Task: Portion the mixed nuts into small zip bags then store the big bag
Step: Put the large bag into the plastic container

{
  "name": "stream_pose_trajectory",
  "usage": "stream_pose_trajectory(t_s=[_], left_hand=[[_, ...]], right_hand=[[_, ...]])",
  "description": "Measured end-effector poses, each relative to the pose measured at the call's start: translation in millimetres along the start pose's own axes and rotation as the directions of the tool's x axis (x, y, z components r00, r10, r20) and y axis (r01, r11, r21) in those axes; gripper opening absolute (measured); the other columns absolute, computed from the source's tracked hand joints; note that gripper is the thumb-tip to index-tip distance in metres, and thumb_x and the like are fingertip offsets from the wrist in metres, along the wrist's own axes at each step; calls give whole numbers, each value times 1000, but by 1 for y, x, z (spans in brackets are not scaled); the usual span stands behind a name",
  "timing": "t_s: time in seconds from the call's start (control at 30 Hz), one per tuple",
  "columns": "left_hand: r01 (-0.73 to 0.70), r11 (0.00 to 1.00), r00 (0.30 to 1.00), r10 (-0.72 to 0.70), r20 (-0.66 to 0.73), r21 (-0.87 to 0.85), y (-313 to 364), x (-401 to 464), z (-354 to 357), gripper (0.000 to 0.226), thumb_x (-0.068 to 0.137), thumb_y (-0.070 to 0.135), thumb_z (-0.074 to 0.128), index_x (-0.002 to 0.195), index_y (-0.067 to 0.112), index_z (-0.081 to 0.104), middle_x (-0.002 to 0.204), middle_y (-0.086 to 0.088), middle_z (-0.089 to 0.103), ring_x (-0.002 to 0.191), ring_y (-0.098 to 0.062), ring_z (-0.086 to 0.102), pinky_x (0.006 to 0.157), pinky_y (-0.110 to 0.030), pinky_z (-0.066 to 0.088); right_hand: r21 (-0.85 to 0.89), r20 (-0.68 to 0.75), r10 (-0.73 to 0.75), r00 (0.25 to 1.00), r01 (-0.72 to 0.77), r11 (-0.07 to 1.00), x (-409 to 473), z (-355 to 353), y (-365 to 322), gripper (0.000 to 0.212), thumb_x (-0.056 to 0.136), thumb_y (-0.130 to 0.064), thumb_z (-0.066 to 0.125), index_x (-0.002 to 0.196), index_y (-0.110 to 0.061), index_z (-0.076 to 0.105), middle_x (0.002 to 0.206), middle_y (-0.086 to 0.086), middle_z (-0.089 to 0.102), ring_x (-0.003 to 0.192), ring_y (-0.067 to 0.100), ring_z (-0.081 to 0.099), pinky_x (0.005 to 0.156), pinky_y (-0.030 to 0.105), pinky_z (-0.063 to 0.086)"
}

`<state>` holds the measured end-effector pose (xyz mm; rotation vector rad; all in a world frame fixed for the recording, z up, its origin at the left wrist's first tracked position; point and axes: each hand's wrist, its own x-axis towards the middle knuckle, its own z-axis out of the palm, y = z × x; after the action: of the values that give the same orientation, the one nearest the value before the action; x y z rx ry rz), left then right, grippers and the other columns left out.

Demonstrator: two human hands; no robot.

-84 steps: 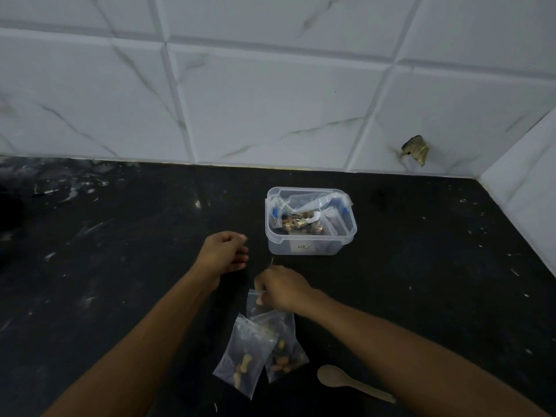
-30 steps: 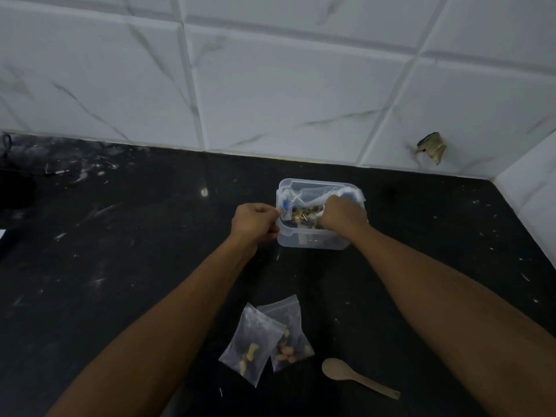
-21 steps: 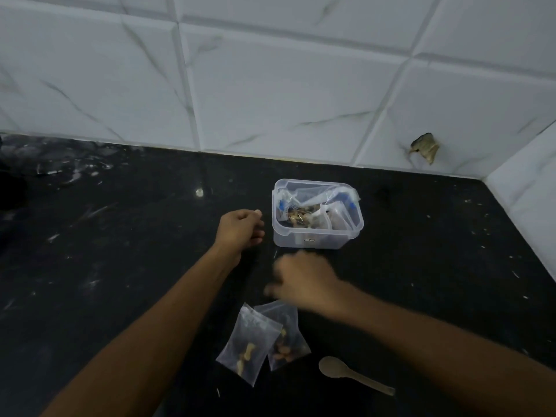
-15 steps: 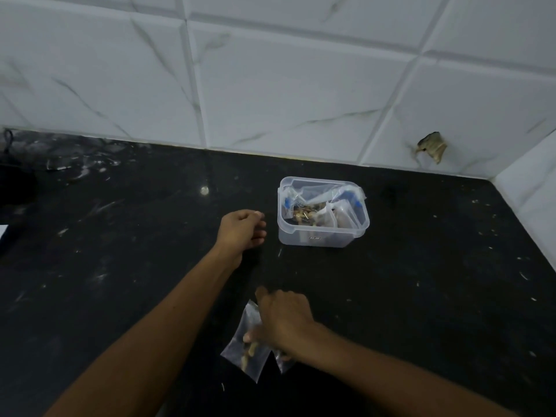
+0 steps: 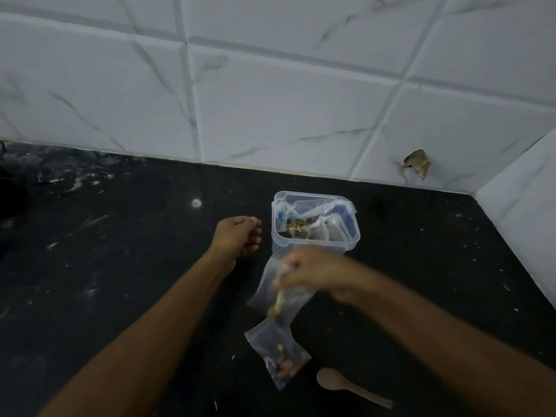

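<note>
My right hand (image 5: 313,273) pinches a small zip bag (image 5: 281,291) with nuts, lifted off the black counter (image 5: 120,266) just in front of the clear container (image 5: 316,224) – blurred. My left hand (image 5: 237,236) is loosely curled, holding nothing. A second small bag (image 5: 278,352) lies beside the wooden spoon (image 5: 349,386).

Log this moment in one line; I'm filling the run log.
right hand: lifts small zip bag | left hand: idle | second bag: on counter
</note>
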<state>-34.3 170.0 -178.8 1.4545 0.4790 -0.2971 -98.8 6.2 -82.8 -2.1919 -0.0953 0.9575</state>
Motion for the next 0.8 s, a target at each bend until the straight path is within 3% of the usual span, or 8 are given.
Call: stream_pose_trajectory(t_s=[0.13, 0.2, 0.27, 0.33, 0.47, 0.6, 0.8], left_hand=[[1, 1000, 999, -2, 53, 21, 10, 0, 9, 22, 95, 29, 60, 99, 8, 69, 95, -11, 67, 80, -20, 63, 70, -32, 57], [6, 999, 996, -11, 85, 50, 13, -2, 15, 23, 95, 29, 60, 100, 9, 69, 97, -12, 69, 82, -20, 64, 75, -34, 58], [14, 998, 994, -21, 105, 68, 15, -3, 20, 21, 94, 27, 60, 101, 9, 69, 100, -13, 71, 80, -19, 65, 73, -33, 59], [21, 997, 995, -29, 93, 79, 15, -3, 23, 16, 93, 24, 62, 100, 11, 68, 101, -15, 71, 81, -20, 65, 69, -31, 58], [30, 995, 998, -35, 55, 97, 16, -1, 27, 10, 92, 18, 63, 99, 12, 67, 99, -12, 69, 83, -20, 66, 66, -29, 56], [31, 994, 997, -39, 73, 100, 16, -1, 26, 11, 92, 17, 62, 102, 12, 66, 99, -8, 69, 86, -17, 68, 65, -28, 55], [42, 994, 994, -51, 92, 98, 16, 1, 24, 12, 92, 16, 62, 103, 14, 66, 103, -7, 69, 92, -18, 69, 72, -31, 58]], right_hand=[[339, -216, 86, 973, -8, 941, -7, -72, -16, 15, 91, -5, 57, 105, -7, 62, 101, 13, 68, 85, 22, 69, 64, 35, 59], [384, -311, 99, 945, 30, 923, 3, -95, -18, 14, 89, 1, 58, 101, -6, 62, 101, 16, 68, 83, 24, 71, 63, 37, 60], [317, -430, 131, 893, 14, 948, 20, -108, -15, 15, 85, 4, 61, 99, -3, 61, 99, 17, 66, 86, 27, 69, 72, 44, 60], [232, -493, 171, 853, -60, 971, 41, -107, -11, 20, 83, 4, 64, 102, 0, 60, 92, 14, 64, 81, 24, 66, 74, 40, 59], [93, -471, 274, 838, -262, 961, 78, -88, -4, 24, 83, -5, 67, 106, 0, 60, 100, 15, 65, 85, 26, 67, 75, 36, 59], [-52, -480, 308, 821, -377, 925, 96, -72, 1, 32, 86, -14, 66, 114, -3, 57, 91, 12, 64, 79, 24, 66, 72, 35, 59], [-308, -450, 325, 832, -486, 818, 111, -59, 6, 84, 73, -50, 74, 138, -8, 41, 121, 13, 57, 111, 30, 57, 93, 40, 49]])
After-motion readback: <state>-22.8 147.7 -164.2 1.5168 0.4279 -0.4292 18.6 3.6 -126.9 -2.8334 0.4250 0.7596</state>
